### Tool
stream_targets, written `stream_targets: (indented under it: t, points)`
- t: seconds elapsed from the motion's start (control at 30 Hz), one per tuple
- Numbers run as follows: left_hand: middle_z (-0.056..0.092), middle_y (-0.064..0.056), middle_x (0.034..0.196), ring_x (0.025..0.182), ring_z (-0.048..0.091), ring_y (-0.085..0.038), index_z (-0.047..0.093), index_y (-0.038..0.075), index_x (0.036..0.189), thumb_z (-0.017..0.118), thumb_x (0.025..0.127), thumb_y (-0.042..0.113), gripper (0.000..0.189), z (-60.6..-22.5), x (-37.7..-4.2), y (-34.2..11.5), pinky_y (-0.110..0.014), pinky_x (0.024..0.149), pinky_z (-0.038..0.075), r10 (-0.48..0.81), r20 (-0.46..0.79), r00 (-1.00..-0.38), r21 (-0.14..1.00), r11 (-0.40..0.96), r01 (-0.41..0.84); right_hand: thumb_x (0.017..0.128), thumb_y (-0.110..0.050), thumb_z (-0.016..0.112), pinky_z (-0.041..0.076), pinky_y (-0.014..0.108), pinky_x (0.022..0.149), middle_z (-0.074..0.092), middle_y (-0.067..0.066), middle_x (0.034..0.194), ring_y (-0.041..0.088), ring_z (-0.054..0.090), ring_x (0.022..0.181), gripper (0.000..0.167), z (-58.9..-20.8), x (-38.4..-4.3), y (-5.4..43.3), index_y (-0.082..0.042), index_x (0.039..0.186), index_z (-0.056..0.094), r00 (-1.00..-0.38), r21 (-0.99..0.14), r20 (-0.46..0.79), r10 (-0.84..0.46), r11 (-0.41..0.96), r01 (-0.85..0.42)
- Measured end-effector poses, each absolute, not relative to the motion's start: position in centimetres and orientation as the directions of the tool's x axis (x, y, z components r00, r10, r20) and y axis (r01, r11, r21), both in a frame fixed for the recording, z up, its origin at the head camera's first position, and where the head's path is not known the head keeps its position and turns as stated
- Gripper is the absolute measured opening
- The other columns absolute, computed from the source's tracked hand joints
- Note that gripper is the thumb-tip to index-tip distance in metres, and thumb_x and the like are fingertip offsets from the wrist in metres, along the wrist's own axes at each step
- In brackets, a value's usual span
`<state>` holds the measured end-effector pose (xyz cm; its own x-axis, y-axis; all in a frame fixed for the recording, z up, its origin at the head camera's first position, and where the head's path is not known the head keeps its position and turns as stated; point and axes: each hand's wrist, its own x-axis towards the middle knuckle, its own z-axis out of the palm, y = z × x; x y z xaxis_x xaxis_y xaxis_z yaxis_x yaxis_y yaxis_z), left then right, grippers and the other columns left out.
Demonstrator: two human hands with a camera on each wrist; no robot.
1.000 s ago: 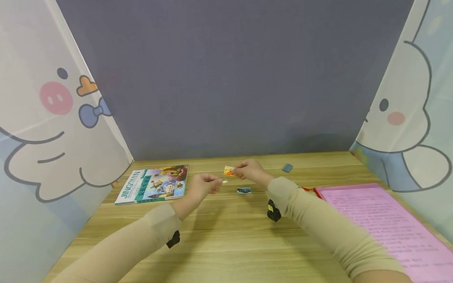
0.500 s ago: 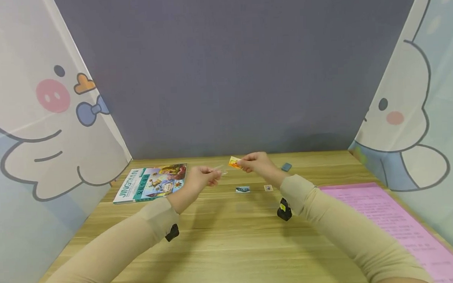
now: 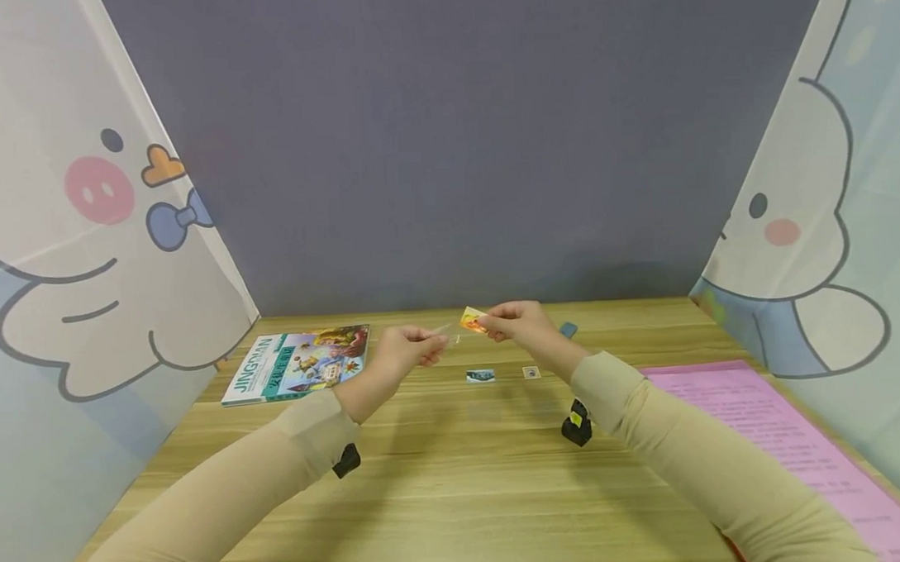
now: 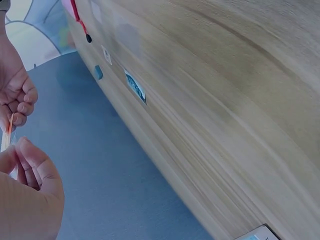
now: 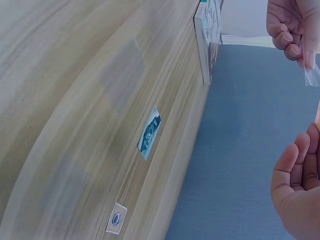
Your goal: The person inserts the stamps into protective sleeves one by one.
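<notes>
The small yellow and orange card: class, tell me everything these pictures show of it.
The card is small, flat and straight-edged, looks like thin paper or card, and has a pale yellow part and orange print too small to read. It is tilted in the air above the wooden table, pinched at one end by the right hand, which hides that part. Its free end points toward the left hand; the right wrist view shows a gap between it and the clear film there.
</notes>
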<state>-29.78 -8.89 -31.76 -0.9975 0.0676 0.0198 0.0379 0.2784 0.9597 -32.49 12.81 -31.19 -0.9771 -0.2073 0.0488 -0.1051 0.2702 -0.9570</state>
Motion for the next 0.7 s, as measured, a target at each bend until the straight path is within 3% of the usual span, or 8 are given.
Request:
stream_targets:
  t: [0.47,0.63,0.7]
  points:
    - [0.074,-0.016,0.089,0.063,0.065,-0.012,0.072,-0.004,0.093,0.072,0.088,0.015,0.019,-31.6,-29.8,-8.1,-0.031,0.07,0.061,0.087,0.009,-0.996,0.965,0.259,0.031,0.091,-0.027,0.07,0.055,0.027,0.075,0.068,-0.001,0.085,0.016,0.061,0.081,0.028,-30.8,-31.2,13.0,-0.002,0.103,0.069,-0.976,-0.95,0.08,-0.202,0.281,-0.136]
    - [0.074,-0.016,0.09,0.061,0.064,-0.01,0.072,-0.004,0.094,0.072,0.089,0.015,0.02,-31.6,-29.8,-8.0,-0.026,0.065,0.06,0.095,-0.002,-0.995,0.966,0.257,0.023,0.091,-0.028,0.07,0.054,0.03,0.077,0.068,-0.002,0.085,0.015,0.06,0.08,0.027,-30.9,-31.0,13.0,-0.004,0.103,0.07,-0.975,-0.945,0.095,-0.2,0.289,-0.151]
    - [0.074,-0.016,0.089,0.061,0.065,-0.011,0.072,-0.004,0.093,0.072,0.089,0.015,0.02,-31.6,-29.7,-8.0,-0.024,0.063,0.059,0.097,-0.006,-0.995,0.969,0.248,0.019,0.091,-0.028,0.07,0.053,0.03,0.077,0.068,-0.003,0.085,0.021,0.061,0.085,0.027,-31.0,-31.0,13.0,-0.004,0.103,0.07,-0.974,-0.943,0.1,-0.204,0.294,-0.159]
